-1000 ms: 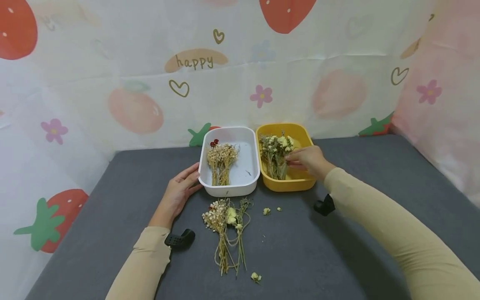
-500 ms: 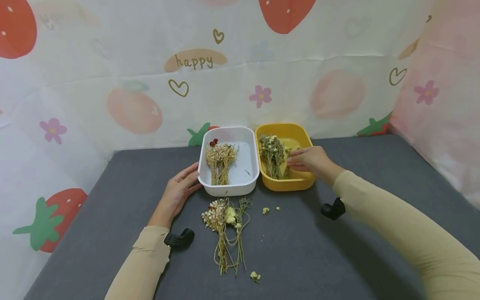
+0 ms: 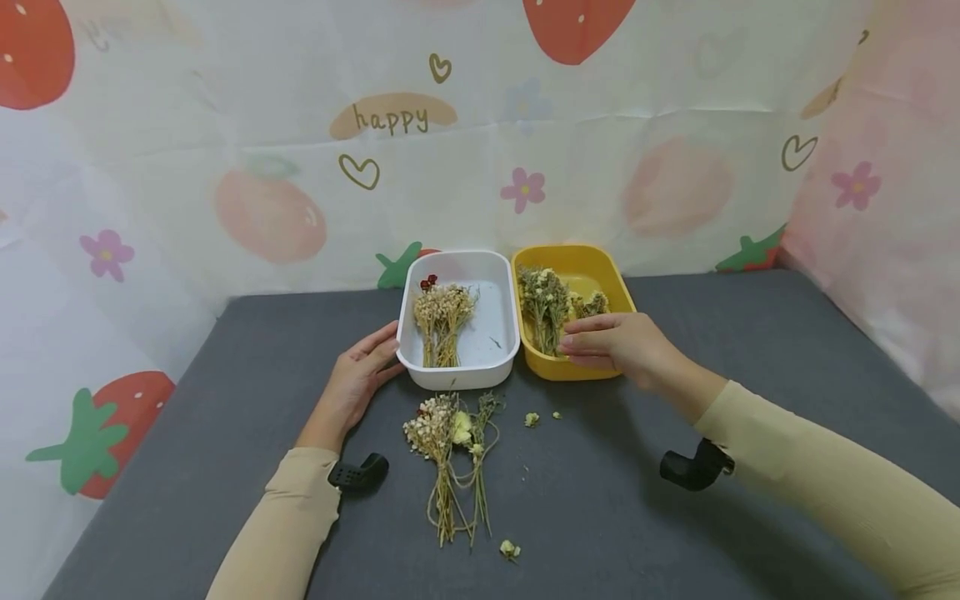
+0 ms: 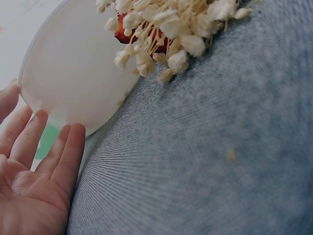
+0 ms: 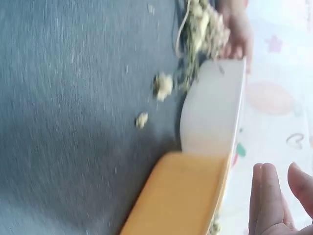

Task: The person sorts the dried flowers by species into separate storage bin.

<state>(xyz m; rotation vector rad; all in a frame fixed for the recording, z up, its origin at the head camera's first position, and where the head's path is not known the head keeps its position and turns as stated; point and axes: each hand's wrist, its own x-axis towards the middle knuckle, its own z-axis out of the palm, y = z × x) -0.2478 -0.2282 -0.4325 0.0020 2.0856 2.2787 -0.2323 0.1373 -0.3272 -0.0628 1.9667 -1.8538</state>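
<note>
My left hand (image 3: 356,385) touches the left side of a white tray (image 3: 491,333) with extended fingers; the left wrist view shows the fingertips against the tray wall (image 4: 73,73). Inside that tray lie dried cream flower bunches (image 3: 444,315) with a dark red bloom. Over the front right part of a yellow tray (image 3: 577,260) is my right hand (image 3: 633,348), its fingers straight and the thumb apart, holding nothing in the right wrist view. Dried green-yellow flower bunches (image 3: 543,302) lie on the left of the yellow tray, and another flower bunch (image 3: 591,303), partly hidden by my hand, lies beside them.
In front of the white tray, tied dried flower bunches (image 3: 446,467) lie on the grey cloth. Loose flower heads (image 3: 532,419) are scattered nearby, one small bloom (image 3: 510,549) closer to me. A printed curtain (image 3: 480,167) hangs behind the trays.
My right hand has let go of the pale yellow flower bunch in the yellow tray and drawn back towards me. My left hand stays at the white tray.
</note>
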